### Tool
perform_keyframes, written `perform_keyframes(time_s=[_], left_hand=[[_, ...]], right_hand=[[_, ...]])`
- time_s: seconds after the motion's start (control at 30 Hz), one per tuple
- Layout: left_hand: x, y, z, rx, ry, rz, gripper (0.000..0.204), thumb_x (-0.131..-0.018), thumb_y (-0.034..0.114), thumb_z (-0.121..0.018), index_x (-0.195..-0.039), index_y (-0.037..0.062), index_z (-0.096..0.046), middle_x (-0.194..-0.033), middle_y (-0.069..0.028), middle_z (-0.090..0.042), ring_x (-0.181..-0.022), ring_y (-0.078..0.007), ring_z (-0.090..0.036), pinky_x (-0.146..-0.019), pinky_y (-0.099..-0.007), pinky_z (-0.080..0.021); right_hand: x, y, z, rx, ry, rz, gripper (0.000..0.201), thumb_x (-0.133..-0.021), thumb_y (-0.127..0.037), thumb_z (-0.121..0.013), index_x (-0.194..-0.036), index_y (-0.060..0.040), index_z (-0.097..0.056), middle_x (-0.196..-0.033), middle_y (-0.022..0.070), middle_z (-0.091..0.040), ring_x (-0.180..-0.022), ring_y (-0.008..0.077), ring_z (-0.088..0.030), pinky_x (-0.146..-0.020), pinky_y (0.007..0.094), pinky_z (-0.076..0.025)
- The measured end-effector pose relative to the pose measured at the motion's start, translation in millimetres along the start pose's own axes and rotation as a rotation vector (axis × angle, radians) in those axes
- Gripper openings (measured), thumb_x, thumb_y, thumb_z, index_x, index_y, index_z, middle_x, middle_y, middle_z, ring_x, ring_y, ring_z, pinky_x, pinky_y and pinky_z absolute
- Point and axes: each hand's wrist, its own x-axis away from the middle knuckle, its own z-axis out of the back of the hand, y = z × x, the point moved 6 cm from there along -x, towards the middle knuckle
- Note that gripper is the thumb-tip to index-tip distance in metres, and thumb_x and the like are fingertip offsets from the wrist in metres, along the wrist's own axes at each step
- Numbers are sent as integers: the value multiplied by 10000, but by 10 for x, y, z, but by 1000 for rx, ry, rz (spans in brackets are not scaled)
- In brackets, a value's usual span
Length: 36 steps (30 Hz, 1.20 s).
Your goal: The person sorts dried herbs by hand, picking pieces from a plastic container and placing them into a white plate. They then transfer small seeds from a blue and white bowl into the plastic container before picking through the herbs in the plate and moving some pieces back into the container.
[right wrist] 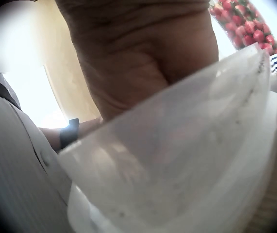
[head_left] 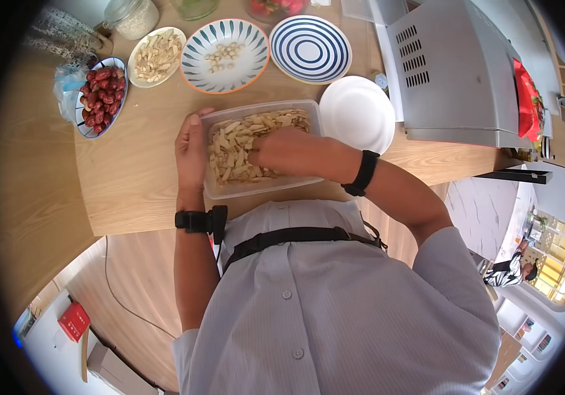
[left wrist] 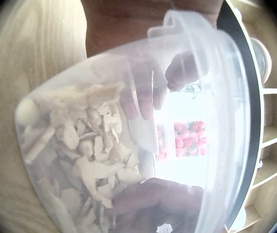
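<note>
Within the tub point(head_left: 256, 189), pale slices point(head_left: 232, 150) were touched by the right hand point(head_left: 290, 150), its fingers' grasp indiscernible; against the tub, the left hand point(head_left: 192, 145) was laid unclenched. Spillage was risked by hasty scooping.

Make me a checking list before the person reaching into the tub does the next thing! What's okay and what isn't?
1. Left grip on the tub: ok, touching its side.
2. Right grip out of the tub: not ok, it's inside.
3. Slices in the right grip: cannot tell, too blurry.
4. White plate beside the tub: ok, on its right.
5. Tub far from the edge of the table: not ok, looks close.
</note>
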Motion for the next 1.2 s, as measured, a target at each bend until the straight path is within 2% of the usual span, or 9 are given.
perform_keyframes(time_s=[0.23, 0.43, 0.53, 0.67, 0.83, 0.93, 1.03, 1.13, 1.2], left_hand=[[18, 43, -14, -26, 10, 8, 436, -1131, 385, -468, -1228, 17, -682, -1086, -28, -684, -996, -101, -602, -917, -276, -500], [10, 41, -3, -51, 15, 8, 441, -1131, 391, -467, -1229, 18, -681, -1088, -28, -683, -1004, -105, -601, -921, -276, -495], [14, 30, 15, -53, 4, 21, 451, -1123, 397, -474, -1259, 12, -668, -1129, -49, -696, -1052, -124, -621, -965, -287, -495], [9, 1, 25, -43, -3, 36, 451, -1124, 387, -472, -1278, 5, -656, -1155, -60, -704, -1081, -134, -631, -992, -294, -494], [17, 35, -13, -24, 14, 18, 440, -1127, 389, -472, -1236, 18, -682, -1088, -36, -697, -1004, -109, -617, -918, -279, -500], [19, 40, -14, -2, 11, 15, 441, -1127, 388, -472, -1235, 17, -683, -1080, -35, -700, -994, -110, -622, -915, -277, -502], [16, 33, -9, -7, 12, 13, 443, -1128, 388, -469, -1234, 14, -682, -1074, -35, -701, -989, -110, -623, -911, -275, -502], [11, 6, 9, -24, 20, 21, 446, -1129, 387, -466, -1235, 11, -680, -1071, -36, -701, -989, -110, -622, -909, -276, -502], [13, 27, 14, -54, 22, 21, 448, -1130, 387, -464, -1236, 7, -678, -1074, -37, -700, -992, -112, -621, -911, -279, -503]], right_hand=[[2, -4, -10, 20, 34, -41, 220, -862, -78, -629, -1071, -30, -677, -982, 152, -689, -870, 368, -730, -718, 455, -589], [44, -159, -3, 132, 68, 154, 208, -853, -126, -630, -1041, -63, -692, -936, 99, -673, -763, 297, -734, -615, 409, -586], [49, -149, -54, 232, 69, 146, 195, -841, -127, -636, -1015, -69, -702, -919, 85, -659, -748, 287, -731, -608, 405, -589], [72, -140, -56, 249, 62, 131, 219, -820, -117, -664, -1019, -70, -742, -916, 109, -709, -758, 306, -749, -608, 419, -595], [74, -139, -53, 210, 58, 126, 180, -838, -120, -665, -996, -67, -732, -929, 120, -704, -752, 313, -745, -627, 429, -591], [96, -58, 128, -121, 131, 57, 123, -903, -118, -643, -983, -59, -715, -920, 119, -699, -729, 313, -732, -648, 424, -569], [125, 156, 458, -376, 252, 22, 147, -988, -126, -630, -1090, -44, -695, -962, 93, -717, -684, 250, -699, -620, 363, -549], [93, 410, 733, -650, 364, -255, 163, -972, -97, -673, -1122, -39, -702, -860, 111, -717, -677, 199, -683, -642, 328, -539], [-12, 640, 837, -643, 556, -243, 174, -963, -91, -687, -1126, -32, -705, -820, 118, -704, -682, 177, -684, -652, 319, -539]])
